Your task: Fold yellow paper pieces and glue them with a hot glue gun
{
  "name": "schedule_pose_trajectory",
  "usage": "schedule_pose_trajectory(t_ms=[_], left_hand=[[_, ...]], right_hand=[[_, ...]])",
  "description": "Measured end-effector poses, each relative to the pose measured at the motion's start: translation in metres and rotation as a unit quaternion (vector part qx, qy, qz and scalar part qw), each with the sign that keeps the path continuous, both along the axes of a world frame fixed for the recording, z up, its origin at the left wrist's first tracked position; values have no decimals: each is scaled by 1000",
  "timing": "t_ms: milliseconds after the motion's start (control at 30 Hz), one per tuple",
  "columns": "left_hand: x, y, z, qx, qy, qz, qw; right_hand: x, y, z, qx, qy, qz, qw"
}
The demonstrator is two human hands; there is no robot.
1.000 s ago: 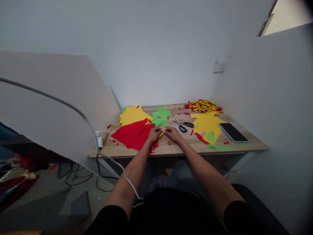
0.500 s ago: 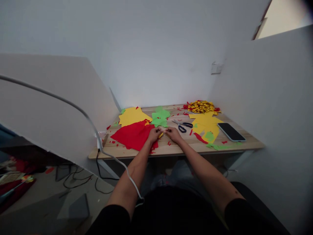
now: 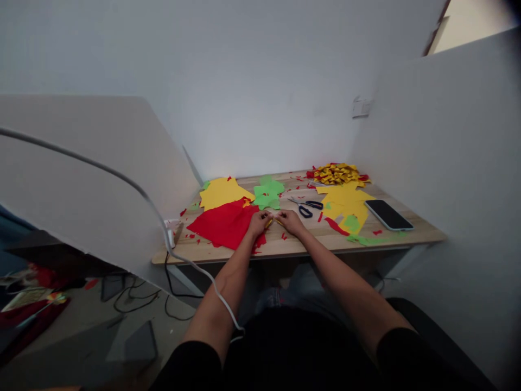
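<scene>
My left hand (image 3: 259, 221) and my right hand (image 3: 290, 221) meet near the table's front edge, fingertips almost touching. Both are closed in a pinch around a small yellow piece (image 3: 268, 223), mostly covered by my fingers; a bit of yellow also shows under the right fingertips. Something pale lies between the fingertips, too small to make out. Under and beside my left hand spreads a large red cloth-like sheet (image 3: 222, 224). Green cut pieces (image 3: 267, 194) lie just beyond my hands. Scissors (image 3: 305, 208) with dark handles rest slightly open to the right of them.
On the wooden table (image 3: 293, 244) are a yellow sheet (image 3: 223, 193) at back left, yellow cut-outs (image 3: 345, 203) at right, a heap of yellow and red strips (image 3: 338, 174) and a phone (image 3: 388, 215). Red scraps are scattered about. A white cable (image 3: 138, 190) crosses my left forearm.
The view has shifted slightly. My hands stay pinched together at nearly the same spot, and a bit of yellow now shows under the right fingertips too. Other things lie as before.
</scene>
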State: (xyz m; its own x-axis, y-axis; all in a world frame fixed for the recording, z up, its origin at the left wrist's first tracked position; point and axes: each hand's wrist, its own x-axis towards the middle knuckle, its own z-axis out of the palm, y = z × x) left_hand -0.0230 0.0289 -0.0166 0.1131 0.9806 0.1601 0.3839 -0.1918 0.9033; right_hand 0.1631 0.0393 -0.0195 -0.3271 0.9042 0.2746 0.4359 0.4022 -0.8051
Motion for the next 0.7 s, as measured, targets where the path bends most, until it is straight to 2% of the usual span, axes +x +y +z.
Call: schedule_pose_trajectory(t_ms=[233,700], left_hand=[[-1,-1,1,3,-1,28,1000],[2,1,-3,-22,-16,15,1000]], right_hand=[[0,2,-2,4,9,-22,1000],[0,3,-4,15,7,-5,1000]])
